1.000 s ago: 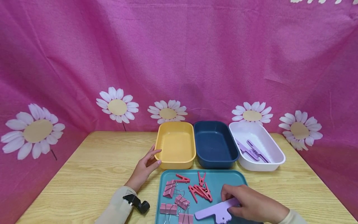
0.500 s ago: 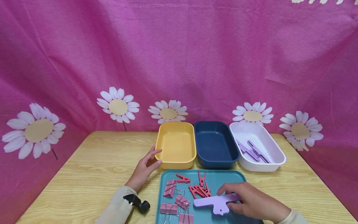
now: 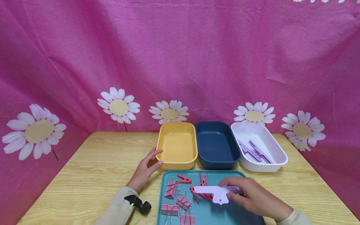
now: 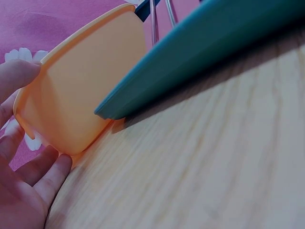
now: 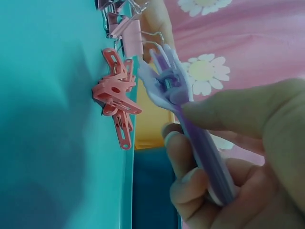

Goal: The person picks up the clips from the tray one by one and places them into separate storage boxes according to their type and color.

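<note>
Purple clip [image 3: 206, 189], right hand [image 3: 250, 195] pinching, inner side [image 5: 179, 95] — right-wrist view only — left hand [image 3: 144, 171] touching yellow bin [image 3: 177, 147]

this place seems to be a small corner of handwork, but whether it belongs to a home, an office or a lab, i cannot tell. a pink cloth [image 3: 191, 62] with big printed daisies [image 3: 37, 131] hangs behind and at both sides. the surface [image 3: 84, 165] has a light wood grain and carries plastic bins [image 3: 177, 147] and a teal tray [image 3: 225, 174] with small clips [image 3: 170, 189].
</note>
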Demonstrator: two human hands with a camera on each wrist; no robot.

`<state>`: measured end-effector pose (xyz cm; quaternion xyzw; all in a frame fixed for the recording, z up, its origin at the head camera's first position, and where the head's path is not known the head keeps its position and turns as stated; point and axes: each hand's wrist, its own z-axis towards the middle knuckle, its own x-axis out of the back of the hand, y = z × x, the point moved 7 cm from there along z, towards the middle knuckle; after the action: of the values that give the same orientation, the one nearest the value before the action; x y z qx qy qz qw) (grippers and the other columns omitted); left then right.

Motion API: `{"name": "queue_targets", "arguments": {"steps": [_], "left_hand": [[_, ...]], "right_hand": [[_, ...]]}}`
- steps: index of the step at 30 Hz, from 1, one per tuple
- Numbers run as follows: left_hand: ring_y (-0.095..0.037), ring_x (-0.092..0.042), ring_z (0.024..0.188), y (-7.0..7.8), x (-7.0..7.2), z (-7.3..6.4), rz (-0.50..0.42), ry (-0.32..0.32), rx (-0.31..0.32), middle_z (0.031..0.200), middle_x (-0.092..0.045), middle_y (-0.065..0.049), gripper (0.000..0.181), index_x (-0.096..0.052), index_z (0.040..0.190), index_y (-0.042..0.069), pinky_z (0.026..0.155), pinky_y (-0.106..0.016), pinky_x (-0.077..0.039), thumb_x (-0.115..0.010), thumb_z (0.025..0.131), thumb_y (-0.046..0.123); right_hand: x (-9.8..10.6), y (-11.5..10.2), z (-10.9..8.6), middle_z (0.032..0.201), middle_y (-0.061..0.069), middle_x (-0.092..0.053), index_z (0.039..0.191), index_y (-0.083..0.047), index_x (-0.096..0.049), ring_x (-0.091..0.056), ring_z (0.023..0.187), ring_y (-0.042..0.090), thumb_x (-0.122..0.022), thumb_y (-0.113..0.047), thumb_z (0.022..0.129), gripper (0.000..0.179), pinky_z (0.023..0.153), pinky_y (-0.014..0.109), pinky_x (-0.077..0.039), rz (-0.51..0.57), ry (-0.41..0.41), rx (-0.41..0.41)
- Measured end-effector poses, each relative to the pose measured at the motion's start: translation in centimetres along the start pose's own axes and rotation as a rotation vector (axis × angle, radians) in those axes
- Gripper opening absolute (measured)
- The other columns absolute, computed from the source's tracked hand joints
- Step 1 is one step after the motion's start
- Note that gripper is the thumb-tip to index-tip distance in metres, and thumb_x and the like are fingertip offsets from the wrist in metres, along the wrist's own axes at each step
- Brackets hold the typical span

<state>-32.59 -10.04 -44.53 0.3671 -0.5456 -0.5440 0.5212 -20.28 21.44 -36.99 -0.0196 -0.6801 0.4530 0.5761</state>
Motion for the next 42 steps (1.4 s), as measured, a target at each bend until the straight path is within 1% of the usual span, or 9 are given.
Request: {"name": "queue_targets", "arguments": {"steps": [5, 12, 18, 22, 26, 28, 31, 35, 42], "left_hand": [[-0.024, -0.037, 0.137, 0.0, 0.0, 0.0, -0.006, -0.001, 0.000, 0.158, -0.020, 0.013, 0.044, -0.055, 0.136, 0.022, 0.108, -0.035, -0.038, -0.066, 0.093, 0.025], [-0.023, -0.037, 0.137, 0.1, -0.1, 0.1, -0.006, -0.004, -0.010, 0.158, -0.020, 0.013, 0.044, -0.056, 0.135, 0.022, 0.109, -0.035, -0.037, -0.066, 0.093, 0.025], [-0.023, -0.035, 0.138, 0.2, -0.1, 0.1, -0.001, -0.006, -0.016, 0.158, -0.020, 0.012, 0.044, -0.056, 0.135, 0.023, 0.110, -0.037, -0.035, -0.067, 0.092, 0.028], [-0.023, -0.036, 0.138, -0.1, -0.1, 0.2, -0.001, -0.011, -0.016, 0.158, -0.020, 0.012, 0.045, -0.055, 0.136, 0.020, 0.110, -0.037, -0.035, -0.066, 0.093, 0.026], [-0.024, -0.036, 0.138, -0.2, 0.0, 0.3, -0.005, -0.011, -0.013, 0.158, -0.019, 0.012, 0.046, -0.053, 0.138, 0.018, 0.110, -0.038, -0.035, -0.065, 0.093, 0.023], [-0.025, -0.035, 0.138, -0.3, 0.0, 0.3, -0.008, -0.010, -0.009, 0.159, -0.019, 0.012, 0.047, -0.053, 0.138, 0.017, 0.111, -0.039, -0.034, -0.065, 0.093, 0.023], [-0.025, -0.033, 0.139, -0.4, 0.0, 0.2, -0.010, -0.009, 0.000, 0.159, -0.018, 0.011, 0.047, -0.052, 0.139, 0.018, 0.111, -0.039, -0.033, -0.065, 0.093, 0.023], [-0.025, -0.034, 0.139, -0.5, 0.1, 0.1, -0.011, -0.006, 0.001, 0.159, -0.018, 0.009, 0.046, -0.054, 0.137, 0.018, 0.111, -0.039, -0.034, -0.066, 0.093, 0.022], [-0.024, -0.036, 0.138, -0.4, 0.0, 0.1, -0.014, -0.012, -0.015, 0.159, -0.020, 0.010, 0.045, -0.055, 0.136, 0.019, 0.110, -0.038, -0.034, -0.066, 0.093, 0.025]], "right_hand": [[0.7, -0.3, 0.0, 0.113, -0.009, -0.064, 0.120, -0.027, -0.063, -0.059, 0.096, 0.008, -0.064, -0.026, 0.094, 0.026, 0.082, 0.026, -0.055, -0.022, 0.088, 0.042], [1.7, -0.1, 0.0, 0.112, -0.009, -0.066, 0.120, -0.023, -0.064, -0.062, 0.096, 0.008, -0.065, -0.023, 0.093, 0.027, 0.082, 0.024, -0.055, -0.044, 0.191, 0.044], [2.4, 0.4, -0.3, 0.109, -0.009, -0.067, 0.119, -0.021, -0.065, -0.062, 0.089, 0.007, -0.067, -0.021, 0.092, 0.027, 0.078, 0.023, -0.056, -0.048, 0.250, 0.005], [3.3, 0.9, -0.5, 0.107, -0.008, -0.068, 0.117, -0.019, -0.066, -0.062, 0.086, 0.007, -0.069, -0.016, 0.090, 0.028, 0.075, 0.023, -0.056, -0.064, 0.309, 0.001], [4.5, 1.8, -0.8, 0.107, -0.006, -0.068, 0.116, -0.018, -0.067, -0.061, 0.085, 0.009, -0.071, -0.015, 0.088, 0.029, 0.074, 0.023, -0.057, -0.080, 0.374, -0.045], [5.0, 2.3, -1.0, 0.108, -0.003, -0.068, 0.117, -0.018, -0.068, -0.061, 0.086, 0.011, -0.072, -0.015, 0.087, 0.030, 0.074, 0.027, -0.058, -0.086, 0.399, -0.077], [5.5, 2.9, -1.2, 0.112, 0.002, -0.068, 0.118, -0.017, -0.067, -0.064, 0.092, 0.018, -0.071, -0.018, 0.088, 0.030, 0.076, 0.033, -0.059, -0.091, 0.410, -0.112], [6.1, 3.6, -1.4, 0.114, 0.008, -0.067, 0.119, -0.015, -0.067, -0.064, 0.098, 0.027, -0.071, -0.018, 0.088, 0.031, 0.076, 0.038, -0.059, -0.084, 0.424, -0.125], [7.2, 4.7, -1.5, 0.114, 0.009, -0.067, 0.118, -0.014, -0.067, -0.063, 0.093, 0.020, -0.071, -0.013, 0.088, 0.030, 0.078, 0.036, -0.058, -0.112, 0.460, -0.127]]}}
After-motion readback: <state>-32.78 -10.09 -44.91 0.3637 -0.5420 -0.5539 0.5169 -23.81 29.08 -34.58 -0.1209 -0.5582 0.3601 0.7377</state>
